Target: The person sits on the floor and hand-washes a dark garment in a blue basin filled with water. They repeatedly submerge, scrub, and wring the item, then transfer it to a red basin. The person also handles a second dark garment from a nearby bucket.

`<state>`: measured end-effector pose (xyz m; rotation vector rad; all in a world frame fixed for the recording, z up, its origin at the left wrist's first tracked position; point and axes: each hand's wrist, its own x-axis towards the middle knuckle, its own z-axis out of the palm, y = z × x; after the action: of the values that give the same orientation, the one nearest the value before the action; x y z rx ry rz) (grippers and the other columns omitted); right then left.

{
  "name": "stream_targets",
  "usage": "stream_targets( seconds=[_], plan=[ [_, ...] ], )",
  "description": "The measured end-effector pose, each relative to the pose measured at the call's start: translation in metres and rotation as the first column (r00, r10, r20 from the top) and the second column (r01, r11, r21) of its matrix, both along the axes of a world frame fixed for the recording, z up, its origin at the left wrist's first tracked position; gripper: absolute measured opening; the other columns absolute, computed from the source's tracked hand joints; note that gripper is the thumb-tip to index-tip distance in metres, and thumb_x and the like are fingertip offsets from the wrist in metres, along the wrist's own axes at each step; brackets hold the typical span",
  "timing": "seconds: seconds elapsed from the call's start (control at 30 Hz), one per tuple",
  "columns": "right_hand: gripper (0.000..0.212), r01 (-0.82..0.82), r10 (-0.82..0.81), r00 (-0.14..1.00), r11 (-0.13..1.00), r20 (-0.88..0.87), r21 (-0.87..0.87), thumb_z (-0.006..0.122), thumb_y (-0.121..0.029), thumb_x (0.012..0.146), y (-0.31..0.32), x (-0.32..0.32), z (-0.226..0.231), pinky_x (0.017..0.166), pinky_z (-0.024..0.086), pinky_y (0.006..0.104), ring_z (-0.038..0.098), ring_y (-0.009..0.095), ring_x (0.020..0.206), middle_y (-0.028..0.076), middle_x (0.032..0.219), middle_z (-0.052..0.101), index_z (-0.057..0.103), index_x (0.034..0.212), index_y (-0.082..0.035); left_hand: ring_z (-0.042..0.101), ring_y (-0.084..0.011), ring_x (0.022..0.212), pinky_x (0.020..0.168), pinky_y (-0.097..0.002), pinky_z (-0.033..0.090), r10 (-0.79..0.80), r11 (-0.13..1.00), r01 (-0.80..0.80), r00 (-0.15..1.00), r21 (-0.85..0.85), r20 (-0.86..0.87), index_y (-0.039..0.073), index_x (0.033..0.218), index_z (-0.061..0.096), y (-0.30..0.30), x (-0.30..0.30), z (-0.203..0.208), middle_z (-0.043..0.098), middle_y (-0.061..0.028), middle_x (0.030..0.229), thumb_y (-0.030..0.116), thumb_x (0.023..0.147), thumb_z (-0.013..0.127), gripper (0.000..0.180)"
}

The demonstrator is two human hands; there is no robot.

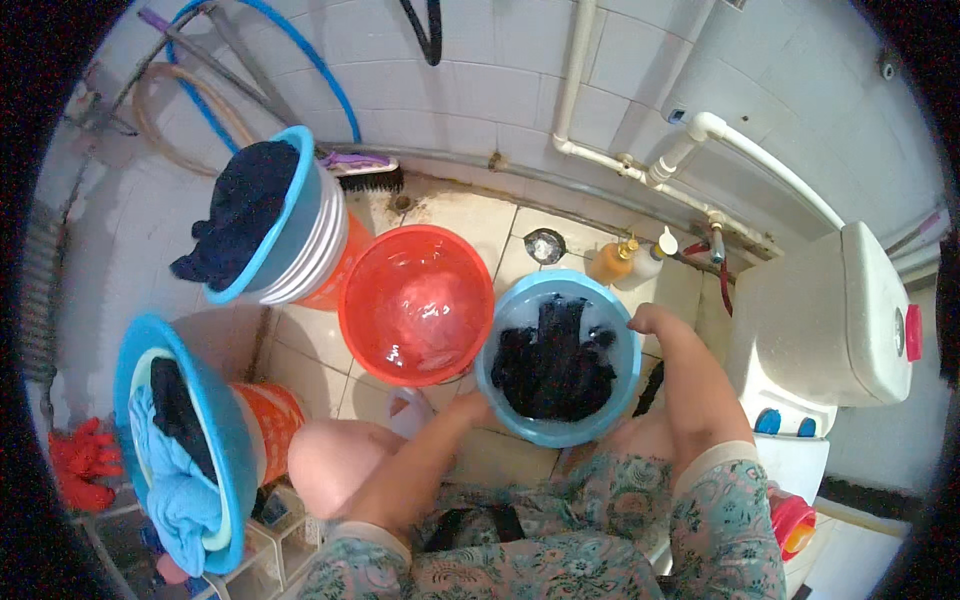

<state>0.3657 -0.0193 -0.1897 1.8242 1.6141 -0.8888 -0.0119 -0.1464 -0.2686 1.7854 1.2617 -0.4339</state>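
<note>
A light blue basin [487, 345] stands between my knees with soapy water in it. Dark, soaked clothing [555, 365] lies in the water, partly under the surface. At the basin's right rim my right hand [650, 319] is closed, gripping the edge. My left hand [474, 408] is against the lower left side of the same rim, its fingers mostly hidden under the edge. Neither hand is in the water. Close by on the left, a red basin [352, 340] holds clear-looking water; its rim nearly meets the blue one.
Stacked basins and buckets [300, 235] with a dark garment [250, 205] stand far left. A blue tub [240, 440] with blue towels [180, 505] is nearer. Pump bottles [612, 263], a drain [545, 246], a brush [368, 178] and a white toilet [800, 320] surround the tiled floor.
</note>
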Motion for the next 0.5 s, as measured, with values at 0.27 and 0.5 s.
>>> stream_targets(
  seconds=[0.27,0.5],
  plan=[
    [0.073,0.537,-0.487,0.809,0.84,-0.33,0.075,0.055,-0.046,0.082,-0.032,0.032,-0.121,0.082,0.044,0.0416,0.057,0.033,0.095,0.026,0.107,0.056,0.036,0.122,0.011,0.041,-0.04,0.119,0.099,-0.0444,0.033,0.42,0.891,-0.429,0.903,-0.149,-0.086,-0.004,0.131,0.027,0.008,0.012,-0.071,0.03,-0.0279,0.134,0.047,0.083,0.052,0.075],
    [0.057,0.564,-0.537,0.794,0.825,-0.285,0.017,0.05,-0.043,0.088,-0.027,0.046,-0.109,0.076,0.045,0.0384,0.057,0.027,0.087,0.021,0.1,0.058,0.049,0.112,0.01,0.037,-0.0429,0.122,0.101,-0.0446,0.031,0.667,0.716,-0.631,0.745,-0.3,0.025,-0.005,0.137,0.01,-0.034,-0.001,-0.218,0.024,-0.0305,0.138,0.039,0.082,0.055,0.084]
  ],
)
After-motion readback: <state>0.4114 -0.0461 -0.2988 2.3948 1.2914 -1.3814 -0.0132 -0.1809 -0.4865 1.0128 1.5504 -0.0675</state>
